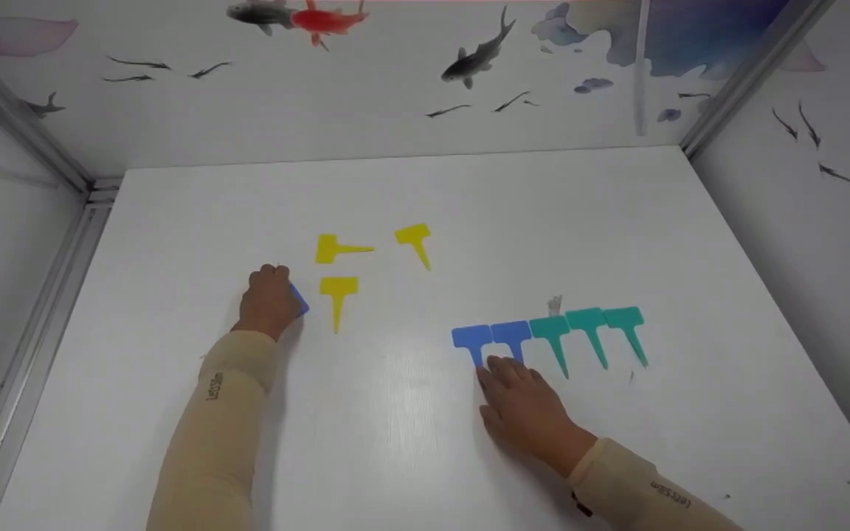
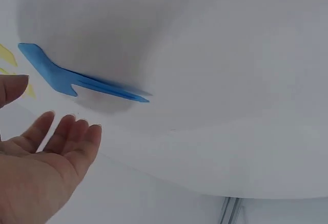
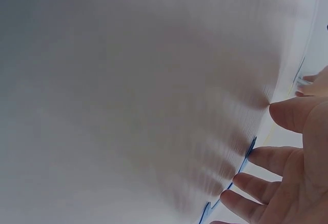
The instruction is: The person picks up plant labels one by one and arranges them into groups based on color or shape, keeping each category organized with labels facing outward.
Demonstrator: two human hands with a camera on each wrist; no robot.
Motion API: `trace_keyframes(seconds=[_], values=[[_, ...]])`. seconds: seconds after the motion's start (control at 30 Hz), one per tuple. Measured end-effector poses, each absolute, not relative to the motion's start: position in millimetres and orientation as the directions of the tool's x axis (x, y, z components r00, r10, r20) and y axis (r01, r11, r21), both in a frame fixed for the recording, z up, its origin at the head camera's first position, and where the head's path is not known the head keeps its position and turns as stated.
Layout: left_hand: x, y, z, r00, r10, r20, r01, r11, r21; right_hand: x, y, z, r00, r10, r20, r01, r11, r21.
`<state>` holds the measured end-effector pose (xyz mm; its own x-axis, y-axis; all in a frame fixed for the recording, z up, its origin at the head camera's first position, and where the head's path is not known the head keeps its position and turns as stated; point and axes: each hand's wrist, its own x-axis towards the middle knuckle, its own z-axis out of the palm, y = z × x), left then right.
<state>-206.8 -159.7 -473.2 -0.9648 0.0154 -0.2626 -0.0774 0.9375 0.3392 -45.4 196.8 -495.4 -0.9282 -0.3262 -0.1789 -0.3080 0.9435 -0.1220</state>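
On the left of the table, my left hand (image 1: pixel 268 304) reaches over a blue T-shaped plant label (image 1: pixel 299 301). In the left wrist view that label (image 2: pixel 54 75) lies by itself, with the thumb and loosely bent fingers of the hand (image 2: pixel 46 178) spread just beside it. My right hand (image 1: pixel 532 413) rests low at the right, fingers extended, fingertips at the stems of two blue labels (image 1: pixel 472 337) that stand side by side. Three green labels (image 1: pixel 549 327) continue that row to the right, heads up and stems down.
Three yellow labels lie between the hands and farther back: one sideways (image 1: pixel 327 249), one tilted (image 1: pixel 415 234), one upright (image 1: pixel 339 286). The white table (image 1: pixel 395 457) has a fish-patterned wall (image 1: pixel 366 96) behind it and metal-framed panels at both sides.
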Motion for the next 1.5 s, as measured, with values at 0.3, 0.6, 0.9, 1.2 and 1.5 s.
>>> trace_keyframes(seconds=[0.3,0.6,0.9,1.2,1.5], values=[[-203,-164,-471,-0.938,0.122,-0.324,0.022,0.955,0.297,-44,198,-496,-0.923,-0.326,-0.205,-0.304,0.944,-0.129],[-202,-175,-475,-0.941,0.098,-0.325,0.001,0.958,0.287,-43,198,-492,-0.921,-0.356,-0.159,-0.342,0.933,-0.110],[-196,-183,-475,-0.918,0.022,-0.395,-0.124,0.932,0.341,-45,198,-493,-0.919,-0.353,-0.174,-0.338,0.934,-0.113],[-183,-192,-480,-0.906,0.039,-0.421,-0.134,0.917,0.375,-45,198,-495,-0.921,-0.364,-0.141,-0.346,0.928,-0.137],[-157,-182,-482,-0.925,0.125,-0.358,-0.028,0.919,0.393,-45,198,-498,-0.927,-0.359,-0.111,-0.344,0.930,-0.129]])
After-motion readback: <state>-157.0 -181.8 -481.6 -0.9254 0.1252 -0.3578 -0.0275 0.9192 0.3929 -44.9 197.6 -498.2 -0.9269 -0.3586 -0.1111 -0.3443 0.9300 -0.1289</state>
